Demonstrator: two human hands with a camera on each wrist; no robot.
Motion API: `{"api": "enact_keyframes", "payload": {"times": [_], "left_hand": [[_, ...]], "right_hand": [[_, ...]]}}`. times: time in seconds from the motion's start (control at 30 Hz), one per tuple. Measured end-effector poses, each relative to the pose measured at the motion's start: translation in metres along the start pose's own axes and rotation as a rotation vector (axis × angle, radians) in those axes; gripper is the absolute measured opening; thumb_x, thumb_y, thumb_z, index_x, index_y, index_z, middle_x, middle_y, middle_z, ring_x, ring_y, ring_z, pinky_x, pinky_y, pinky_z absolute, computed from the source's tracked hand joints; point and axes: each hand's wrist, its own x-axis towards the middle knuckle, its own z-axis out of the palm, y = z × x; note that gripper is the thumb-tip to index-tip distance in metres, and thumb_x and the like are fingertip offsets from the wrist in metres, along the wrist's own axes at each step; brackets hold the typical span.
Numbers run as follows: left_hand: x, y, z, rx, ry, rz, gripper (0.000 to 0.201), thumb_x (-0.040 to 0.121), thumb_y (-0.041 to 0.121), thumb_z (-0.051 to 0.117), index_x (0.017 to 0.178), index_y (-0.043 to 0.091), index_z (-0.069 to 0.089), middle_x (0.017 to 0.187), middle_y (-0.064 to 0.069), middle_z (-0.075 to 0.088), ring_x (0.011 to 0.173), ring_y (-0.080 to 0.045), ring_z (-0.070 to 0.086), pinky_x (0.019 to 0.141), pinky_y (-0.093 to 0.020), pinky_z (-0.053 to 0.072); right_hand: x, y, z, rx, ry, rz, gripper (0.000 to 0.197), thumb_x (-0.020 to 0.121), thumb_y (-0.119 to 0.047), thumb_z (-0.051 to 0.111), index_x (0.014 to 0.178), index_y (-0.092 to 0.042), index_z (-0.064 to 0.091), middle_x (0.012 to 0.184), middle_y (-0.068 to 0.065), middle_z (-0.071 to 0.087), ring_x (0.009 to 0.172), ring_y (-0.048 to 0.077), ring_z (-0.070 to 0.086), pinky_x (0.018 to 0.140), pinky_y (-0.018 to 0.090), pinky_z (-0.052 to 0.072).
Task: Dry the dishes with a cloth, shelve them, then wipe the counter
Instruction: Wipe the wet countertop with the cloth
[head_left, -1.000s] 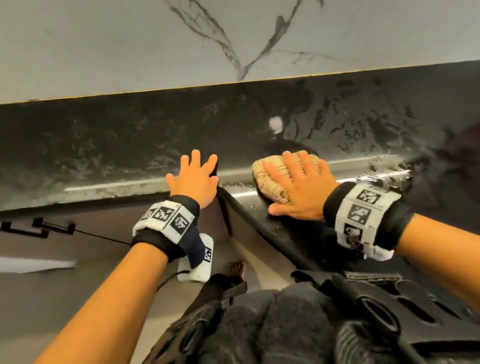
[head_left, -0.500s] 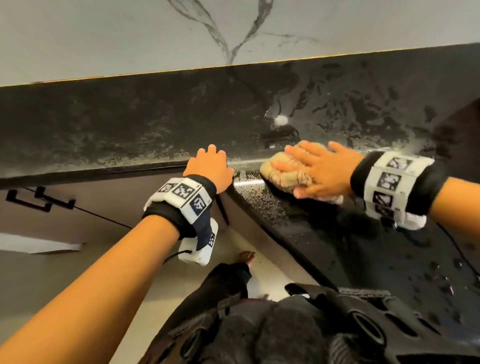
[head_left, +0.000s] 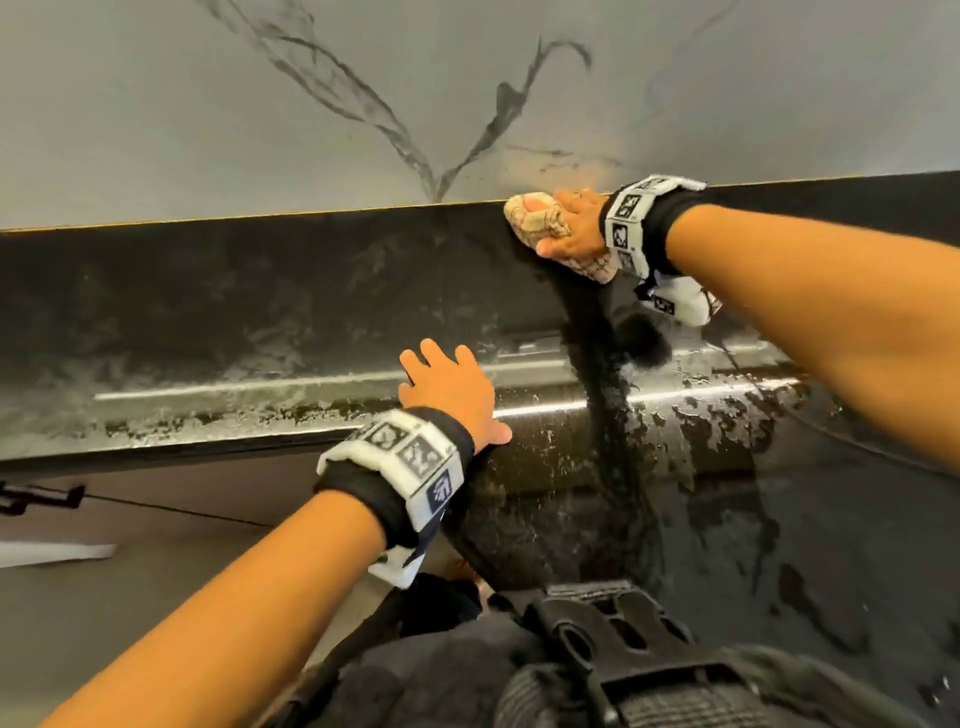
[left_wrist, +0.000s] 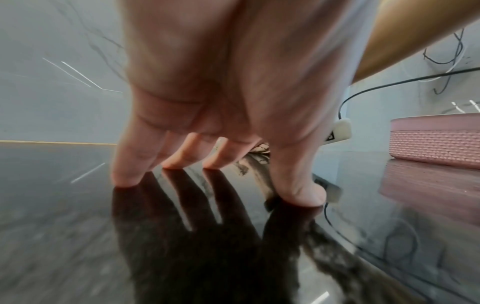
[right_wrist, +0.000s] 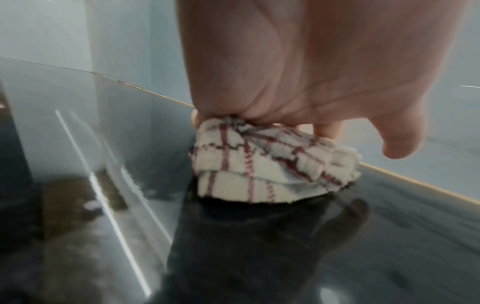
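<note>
Nearest, the left hand (head_left: 449, 387) rests on the wet black table (head_left: 260, 291) by its front edge — fingers straight and spread, holding nothing. Well beyond it, at the back edge against the marble wall (head_left: 208, 104), the right hand (head_left: 574, 228) presses down on the bunched checked cloth (head_left: 535, 221), fingers curled round it.

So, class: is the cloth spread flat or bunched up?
Bunched up. The cloth sits as a wadded lump with folds under the right hand, pressed onto the counter.
</note>
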Motion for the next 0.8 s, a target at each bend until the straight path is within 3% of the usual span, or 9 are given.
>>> {"api": "enact_keyframes", "payload": {"times": [0.07,0.2,0.33,0.43,0.57,0.67,0.73,0.8], "left_hand": [[0.005,-0.004,0.009,0.006,0.047,0.026,0.102,0.08,0.059,0.058,0.148,0.005,0.004,0.151,-0.031,0.003,0.138,-0.05,0.005,0.112,-0.051,0.02],[0.001,-0.005,0.01,0.008,0.041,0.039,0.102,0.083,0.058,0.054,0.148,0.004,-0.002,0.152,-0.031,-0.002,0.139,-0.051,0.002,0.112,-0.051,0.021],[-0.001,-0.004,0.006,-0.037,0.041,0.032,0.102,0.082,0.057,0.057,0.149,0.005,0.0,0.153,-0.029,-0.003,0.139,-0.05,0.002,0.11,-0.051,0.023],[-0.005,-0.004,0.004,-0.074,0.045,0.028,0.1,0.083,0.054,0.058,0.15,0.007,0.001,0.154,-0.027,-0.003,0.14,-0.049,0.0,0.112,-0.052,0.021],[-0.018,-0.007,0.013,-0.056,0.106,0.069,0.083,0.089,0.052,0.051,0.15,0.016,0.007,0.154,-0.025,0.002,0.139,-0.05,0.004,0.11,-0.053,0.022],[-0.035,-0.006,0.029,-0.023,0.134,0.142,0.063,0.096,0.041,0.041,0.148,0.02,0.013,0.153,-0.022,0.007,0.136,-0.05,0.01,0.106,-0.051,0.028],[-0.049,-0.003,0.044,0.03,0.173,0.212,0.055,0.099,0.033,0.037,0.148,0.018,0.015,0.151,-0.021,0.011,0.135,-0.047,0.014,0.103,-0.049,0.031],[-0.067,0.0,0.06,0.07,0.203,0.286,0.052,0.1,0.025,0.036,0.147,0.015,0.017,0.151,-0.02,0.014,0.134,-0.045,0.017,0.1,-0.048,0.033]], "right_hand": [[0.003,0.012,0.001,-0.002,-0.017,0.079,0.103,0.071,-0.074,0.048,0.15,-0.021,0.007,0.156,0.011,0.015,0.142,0.034,0.018,0.117,0.047,0.017],[-0.015,0.031,0.015,0.057,0.063,0.165,0.081,0.085,-0.062,0.042,0.148,-0.02,0.015,0.151,0.017,0.025,0.137,0.04,0.027,0.113,0.049,0.024],[-0.071,0.03,0.036,0.159,0.068,0.294,0.089,0.076,-0.064,0.055,0.138,-0.006,0.029,0.14,0.02,0.039,0.127,0.041,0.04,0.103,0.047,0.038],[-0.132,-0.002,0.058,0.166,0.068,0.228,0.095,0.062,-0.072,0.053,0.134,-0.012,0.034,0.133,0.016,0.047,0.119,0.039,0.048,0.097,0.048,0.044],[-0.218,-0.054,0.086,0.07,0.127,0.055,0.068,0.074,-0.058,0.056,0.13,-0.023,0.039,0.127,0.01,0.051,0.117,0.035,0.049,0.096,0.045,0.044],[-0.28,-0.079,0.115,-0.002,0.06,-0.002,0.075,0.085,-0.058,0.047,0.146,-0.027,0.017,0.15,0.01,0.025,0.136,0.035,0.026,0.112,0.046,0.024],[-0.314,-0.093,0.137,-0.003,-0.014,0.018,0.078,0.086,-0.063,0.039,0.148,-0.034,0.001,0.158,0.007,0.005,0.143,0.036,0.006,0.116,0.049,0.011],[-0.342,-0.11,0.159,0.006,-0.005,0.006,0.078,0.083,-0.069,0.032,0.147,-0.038,-0.001,0.158,0.009,0.0,0.143,0.04,0.001,0.115,0.054,0.01]]}}
